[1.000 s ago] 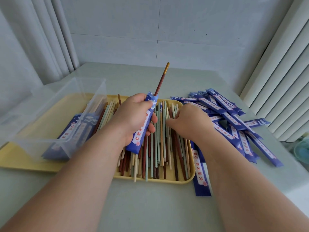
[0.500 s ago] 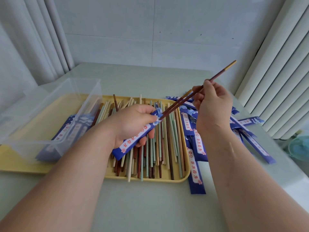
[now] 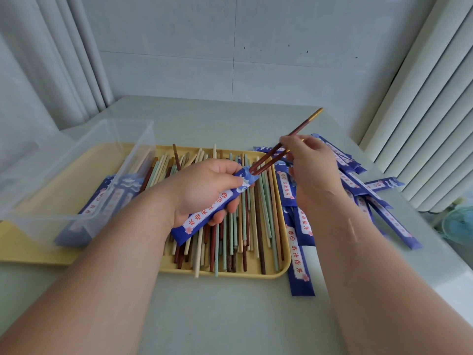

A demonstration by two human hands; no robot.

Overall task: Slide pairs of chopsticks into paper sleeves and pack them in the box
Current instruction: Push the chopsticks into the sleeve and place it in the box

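My left hand [image 3: 202, 190] grips a blue paper sleeve [image 3: 220, 203] above the yellow tray [image 3: 256, 274]. Two dark red chopsticks [image 3: 271, 160] with gold ends stick out of the sleeve's open end, slanting up to the right. My right hand [image 3: 309, 165] pinches these chopsticks partway along. Many loose chopsticks [image 3: 245, 226] in red, green and cream lie in the tray. A clear plastic box [image 3: 76, 175] stands on the tray's left half and holds sleeved pairs.
A heap of blue paper sleeves [image 3: 363, 190] lies on the pale table to the right of the tray, and one sleeve [image 3: 299, 267] lies by the tray's front right corner. White curtains hang left and right. A wall stands behind the table.
My right hand left the tray with a second red chopstick and brought it beside the first. Both chopsticks have slid deeper into the sleeve that my left hand holds.
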